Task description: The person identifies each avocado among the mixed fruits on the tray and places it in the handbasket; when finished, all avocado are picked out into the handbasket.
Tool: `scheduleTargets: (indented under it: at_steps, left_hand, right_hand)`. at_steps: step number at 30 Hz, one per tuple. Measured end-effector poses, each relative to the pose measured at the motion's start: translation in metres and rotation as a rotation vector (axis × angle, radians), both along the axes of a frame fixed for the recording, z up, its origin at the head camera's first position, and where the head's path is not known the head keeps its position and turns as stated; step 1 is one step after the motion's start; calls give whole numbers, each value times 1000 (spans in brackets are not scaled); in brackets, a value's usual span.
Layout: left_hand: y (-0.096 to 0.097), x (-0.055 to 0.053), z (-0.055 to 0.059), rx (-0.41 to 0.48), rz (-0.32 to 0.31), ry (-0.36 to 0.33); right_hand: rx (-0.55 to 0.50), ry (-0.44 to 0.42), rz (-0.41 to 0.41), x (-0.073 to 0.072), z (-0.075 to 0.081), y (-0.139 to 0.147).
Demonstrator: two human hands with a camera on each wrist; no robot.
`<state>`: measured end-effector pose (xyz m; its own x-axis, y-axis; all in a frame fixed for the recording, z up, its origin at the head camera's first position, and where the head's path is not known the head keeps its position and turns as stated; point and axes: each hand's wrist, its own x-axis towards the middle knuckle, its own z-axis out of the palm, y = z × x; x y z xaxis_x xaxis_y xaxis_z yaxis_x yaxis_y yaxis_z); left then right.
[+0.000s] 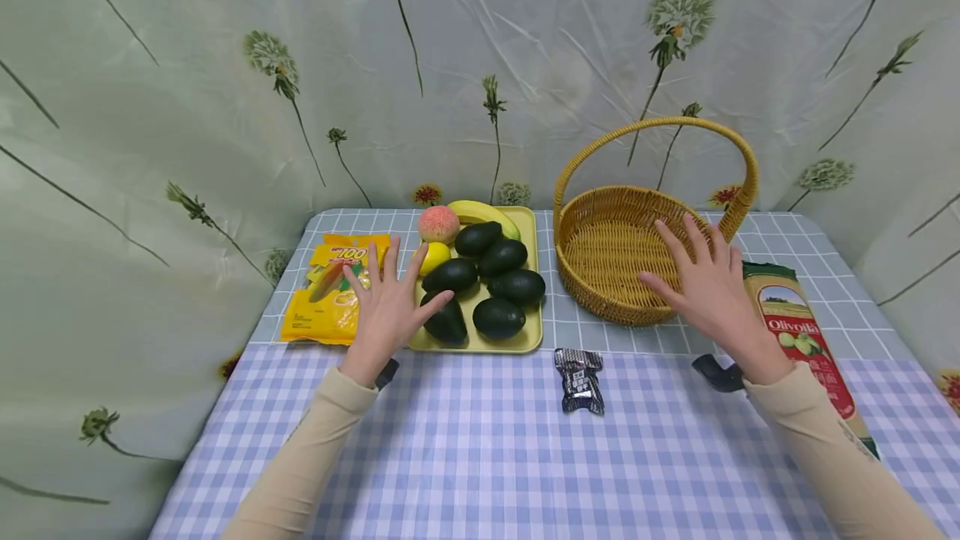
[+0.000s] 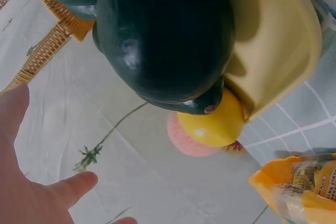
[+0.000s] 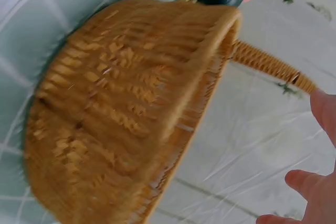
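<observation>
My left hand (image 1: 386, 307) has its fingers spread and holds nothing; it is between a yellow mango candy bag (image 1: 322, 298) and a pale yellow tray (image 1: 536, 332). On the tray are several dark green avocados (image 1: 499, 318), a lemon (image 1: 435, 258), a pink peach (image 1: 438, 224) and a banana (image 1: 487, 215). Fingers also spread, my right hand (image 1: 708, 286) appears in front of the right side of a wicker basket (image 1: 607, 302) with a tall handle. Nothing is in its grasp. The right wrist view shows the basket's woven side (image 3: 105, 114) close up, slightly blurred.
A small black wrapped snack (image 1: 580, 382) lies near the table's middle. At the right, partly behind my right wrist, lies an Olivoilà package (image 1: 806, 340). A checkered cloth (image 1: 480, 457) covers the table, and a dandelion-patterned curtain (image 1: 450, 107) hangs behind it.
</observation>
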<state>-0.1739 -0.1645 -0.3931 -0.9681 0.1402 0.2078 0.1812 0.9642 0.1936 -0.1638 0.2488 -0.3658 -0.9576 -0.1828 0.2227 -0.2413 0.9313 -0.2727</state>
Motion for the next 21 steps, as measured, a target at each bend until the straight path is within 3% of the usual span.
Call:
scheduleTargets:
  at_steps: [8,13,17,21]
  left_hand:
    - [2,4,4,10,8,33]
    - [0,7,2,70,-2,44]
    - [-5,11,-5,204,-40,-5]
    - [-13,18,-17,426,-85,-90]
  right_hand:
    - [26,17,95,-1,13,-31]
    - [-63,2,241,-5,13,-60]
    - [-219,-80,424,-9,11,-87]
    - [-335,-205,589,-14,10,-110]
